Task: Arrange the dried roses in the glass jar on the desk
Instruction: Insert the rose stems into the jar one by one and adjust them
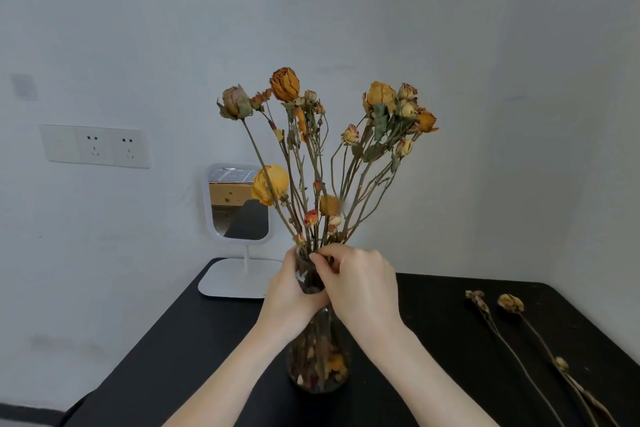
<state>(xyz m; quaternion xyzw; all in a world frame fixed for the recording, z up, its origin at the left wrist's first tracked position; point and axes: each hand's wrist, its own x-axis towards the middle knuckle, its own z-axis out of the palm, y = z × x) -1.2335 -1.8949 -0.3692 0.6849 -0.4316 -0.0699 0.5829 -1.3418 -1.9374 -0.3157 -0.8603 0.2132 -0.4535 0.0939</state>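
dried roses (pixel 310 217) upright in glass jar (pixel 318 357) | left hand (pixel 287 291) grips neck | right hand (pixel 360 284) fingers (pixel 325 258) apparently pinch stems

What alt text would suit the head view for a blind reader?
The left hand grips the neck of a glass jar of dried roses on a black desk, while the right hand pinches stems at its mouth. Two loose stems lie on the desk to the right; a white mirror stands behind.

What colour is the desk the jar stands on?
Black; the desk shows plainly in the head view.
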